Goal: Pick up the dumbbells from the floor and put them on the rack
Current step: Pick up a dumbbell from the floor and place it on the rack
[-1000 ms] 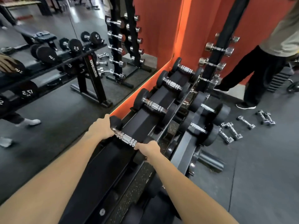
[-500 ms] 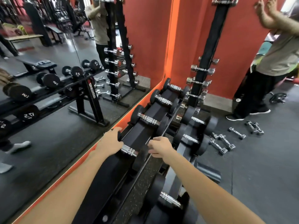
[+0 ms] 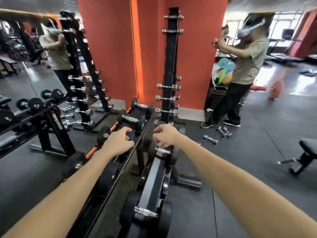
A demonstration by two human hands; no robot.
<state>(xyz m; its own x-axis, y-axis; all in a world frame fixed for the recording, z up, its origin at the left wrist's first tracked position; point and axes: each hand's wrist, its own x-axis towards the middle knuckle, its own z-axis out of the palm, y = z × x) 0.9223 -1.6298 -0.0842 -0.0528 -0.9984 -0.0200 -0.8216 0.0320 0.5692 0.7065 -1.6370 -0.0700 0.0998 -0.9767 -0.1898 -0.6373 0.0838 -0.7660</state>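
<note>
1. Left hand (image 3: 118, 143): held above the upper tier of the rack (image 3: 130, 162), fingers (image 3: 126, 131) loosely curled and released, holding nothing.
2. Right hand (image 3: 165, 134): held over the gap between the tiers, fingers likewise released and empty.
3. Nearest dumbbell (image 3: 103, 133): lying on the upper tier under the left hand, partly hidden by it; contact cannot be judged.
4. Two further black dumbbells (image 3: 131, 119) lie on the same tier, farther along towards the wall.
5. Small chrome dumbbells (image 3: 210, 139): lying on the floor (image 3: 257, 169), right of the rack, near a standing person (image 3: 245, 71).
</note>
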